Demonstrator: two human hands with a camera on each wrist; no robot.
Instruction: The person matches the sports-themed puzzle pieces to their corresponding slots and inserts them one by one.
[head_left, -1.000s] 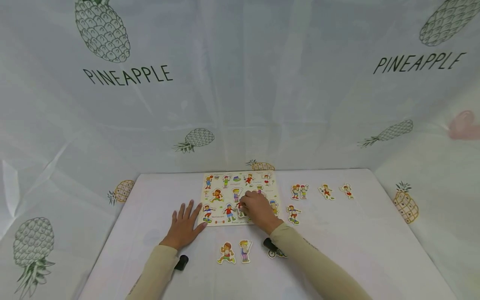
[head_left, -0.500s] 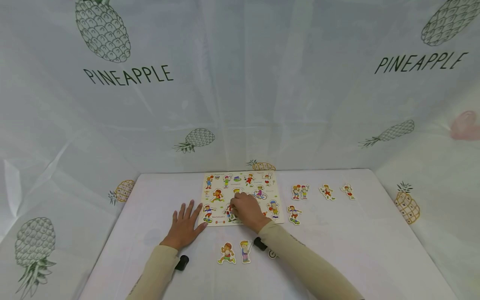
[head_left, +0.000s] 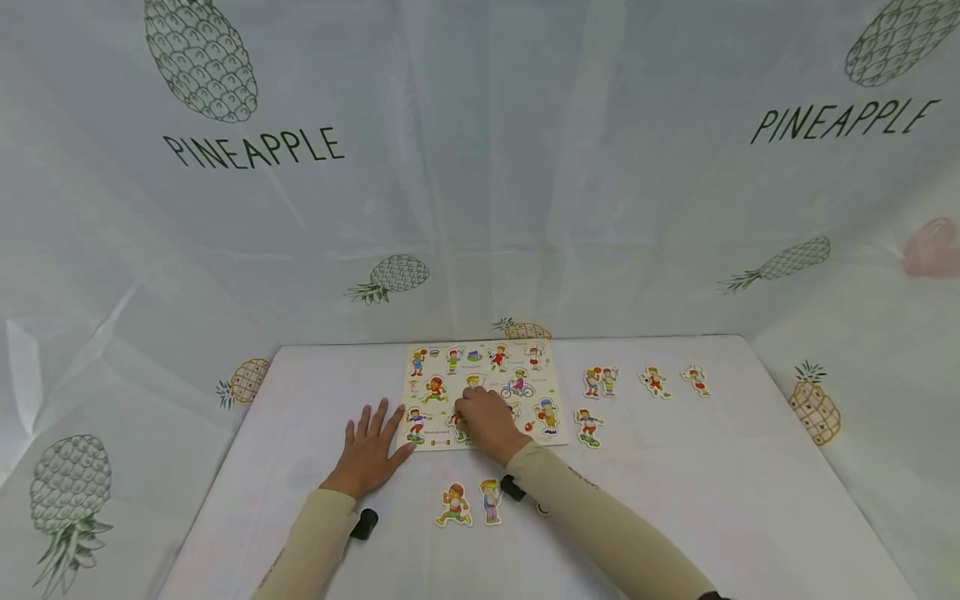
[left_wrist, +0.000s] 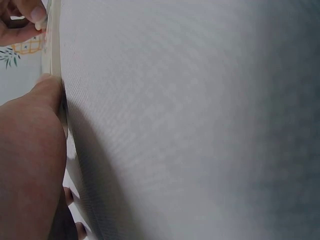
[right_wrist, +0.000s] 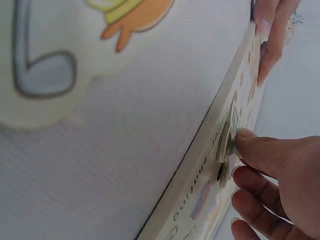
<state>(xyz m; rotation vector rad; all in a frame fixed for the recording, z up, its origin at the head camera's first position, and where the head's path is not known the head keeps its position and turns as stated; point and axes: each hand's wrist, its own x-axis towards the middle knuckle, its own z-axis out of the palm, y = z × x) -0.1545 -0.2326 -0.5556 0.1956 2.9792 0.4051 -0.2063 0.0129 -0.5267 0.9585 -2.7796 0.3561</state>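
Observation:
A pale picture puzzle board (head_left: pixel 556 392) lies at the back middle of the table, printed with sports figures. My left hand (head_left: pixel 367 454) rests with spread fingers on the table, thumb and forefinger at the board's left edge. Over the board's lower middle is my right hand (head_left: pixel 487 425). Its thumb and fingers pinch a flat puzzle piece (right_wrist: pixel 227 142), close over the printed words "Roller-skating" in the right wrist view. From above, the hand hides most of that piece. The left wrist view mainly shows cloth and part of my left hand (left_wrist: pixel 30 165).
Loose pieces lie in front: a runner (head_left: pixel 453 506) and a figure with a stick (head_left: pixel 491 502). The right forearm mostly covers another piece (head_left: pixel 542 508). Right of the board are a skateboarder (head_left: pixel 588 428), a pair (head_left: pixel 601 382), a footballer (head_left: pixel 655 382) and a racket player (head_left: pixel 697 381).
The right hand has shifted left across the board with the piece, uncovering the printed cyclist, and now sits lower left of where it was. The left hand stays in place.

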